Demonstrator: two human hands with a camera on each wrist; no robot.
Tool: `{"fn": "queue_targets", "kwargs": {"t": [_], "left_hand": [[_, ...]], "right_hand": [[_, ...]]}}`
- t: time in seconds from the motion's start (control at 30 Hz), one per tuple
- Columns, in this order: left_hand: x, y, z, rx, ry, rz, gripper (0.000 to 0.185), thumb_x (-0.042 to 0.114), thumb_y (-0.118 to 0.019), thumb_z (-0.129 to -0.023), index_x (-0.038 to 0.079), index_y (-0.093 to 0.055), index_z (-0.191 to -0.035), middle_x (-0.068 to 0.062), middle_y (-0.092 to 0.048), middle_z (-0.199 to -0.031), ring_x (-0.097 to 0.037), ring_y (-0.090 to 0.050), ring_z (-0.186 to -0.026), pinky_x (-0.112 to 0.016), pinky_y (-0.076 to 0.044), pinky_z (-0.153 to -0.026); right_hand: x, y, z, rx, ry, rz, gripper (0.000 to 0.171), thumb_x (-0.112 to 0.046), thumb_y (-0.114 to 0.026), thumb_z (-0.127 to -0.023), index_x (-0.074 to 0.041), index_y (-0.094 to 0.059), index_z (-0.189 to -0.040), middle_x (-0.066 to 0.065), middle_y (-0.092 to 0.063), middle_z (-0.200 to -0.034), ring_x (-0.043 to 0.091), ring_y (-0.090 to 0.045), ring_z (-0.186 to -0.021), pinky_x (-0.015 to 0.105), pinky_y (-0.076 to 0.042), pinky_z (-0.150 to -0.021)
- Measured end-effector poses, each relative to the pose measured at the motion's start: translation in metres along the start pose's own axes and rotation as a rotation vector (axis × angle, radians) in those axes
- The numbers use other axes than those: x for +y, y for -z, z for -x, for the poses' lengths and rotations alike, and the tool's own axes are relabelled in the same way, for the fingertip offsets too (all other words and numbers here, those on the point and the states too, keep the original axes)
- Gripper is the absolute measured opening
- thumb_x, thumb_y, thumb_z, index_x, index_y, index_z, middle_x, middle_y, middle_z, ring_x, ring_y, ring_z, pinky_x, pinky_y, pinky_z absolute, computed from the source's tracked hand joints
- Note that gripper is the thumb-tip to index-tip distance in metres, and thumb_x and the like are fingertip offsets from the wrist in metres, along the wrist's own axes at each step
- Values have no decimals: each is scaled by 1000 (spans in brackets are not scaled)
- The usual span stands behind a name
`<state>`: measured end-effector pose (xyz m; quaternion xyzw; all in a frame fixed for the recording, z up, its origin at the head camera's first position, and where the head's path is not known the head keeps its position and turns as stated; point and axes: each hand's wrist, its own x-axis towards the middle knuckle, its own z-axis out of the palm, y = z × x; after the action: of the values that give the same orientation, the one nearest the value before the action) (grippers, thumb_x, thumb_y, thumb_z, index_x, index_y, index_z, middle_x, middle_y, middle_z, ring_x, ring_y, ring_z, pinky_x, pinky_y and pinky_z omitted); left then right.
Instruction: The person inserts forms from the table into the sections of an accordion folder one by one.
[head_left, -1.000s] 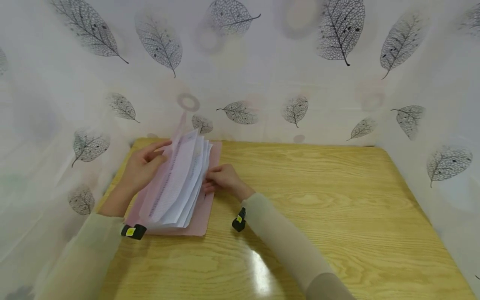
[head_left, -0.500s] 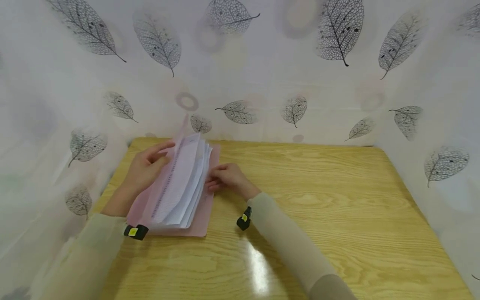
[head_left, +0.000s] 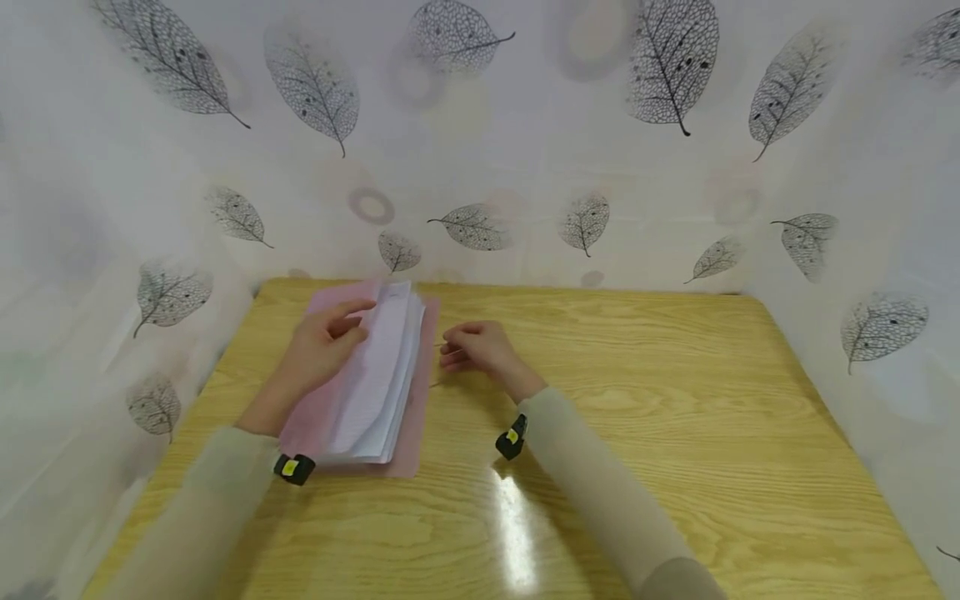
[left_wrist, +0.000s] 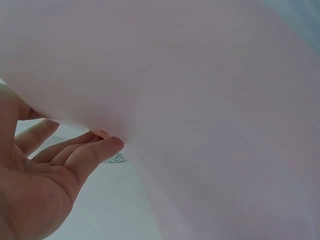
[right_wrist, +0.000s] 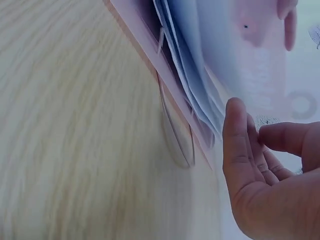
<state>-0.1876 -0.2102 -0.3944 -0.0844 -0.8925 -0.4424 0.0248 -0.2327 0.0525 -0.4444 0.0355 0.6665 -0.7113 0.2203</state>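
A notebook with a see-through pink cover (head_left: 318, 421) and white pages (head_left: 378, 375) lies at the left of the table, its front cover partly raised over the pages. My left hand (head_left: 315, 350) touches the outside of that cover with extended fingers; the left wrist view has the hand (left_wrist: 55, 175) at the cover's edge. Just right of the notebook is my right hand (head_left: 480, 348), apart from it, fingers loosely bent and holding nothing. A thin cord loop (right_wrist: 191, 165) sticks out from the notebook's right side, its end free beside the right hand (right_wrist: 270, 180).
The notebook rests on a light wood-grain table (head_left: 637, 417). A pale curtain (head_left: 525, 125) printed with leaves surrounds the table on the back and both sides. Each wrist carries a small black camera.
The raised pink cover has swung down to the right over the pages, with the left hand moving along with it. My right hand has drawn away rightward from the notebook's edge.
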Motion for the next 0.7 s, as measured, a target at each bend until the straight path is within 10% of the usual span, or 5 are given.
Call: {"fn": "queue_targets", "kwargs": {"t": [0.2, 0.43, 0.7], "left_hand": [[-2, -17, -2, -18, -1, -47, 44, 11, -61, -101, 10, -64, -144, -28, -68, -136, -42, -68, -127, -56, -55, -102], [-2, -36, -4, 2, -101, -168, 42, 11, -61, -96, 6, -70, -137, -18, -76, -104, -29, -71, -92, -37, -53, -77], [5, -57, -3, -64, -117, -325, 52, 16, -59, -93, 4, -64, -143, 6, -35, -56, -10, -32, -51, -30, -32, -51]], "right_hand": [[-9, 19, 8, 51, 28, 64, 36, -9, -62, -105, 16, -63, -131, 18, -76, -96, 16, -76, -73, 37, -65, -77], [-17, 36, 16, 119, 77, 197, 35, -13, -60, -106, 11, -66, -131, 29, -73, -120, 28, -79, -93, 37, -64, -83], [-28, 56, 27, 181, 187, 476, 38, -22, -59, -106, 1, -69, -134, 22, -73, -126, 36, -73, -113, 41, -61, -91]]}}
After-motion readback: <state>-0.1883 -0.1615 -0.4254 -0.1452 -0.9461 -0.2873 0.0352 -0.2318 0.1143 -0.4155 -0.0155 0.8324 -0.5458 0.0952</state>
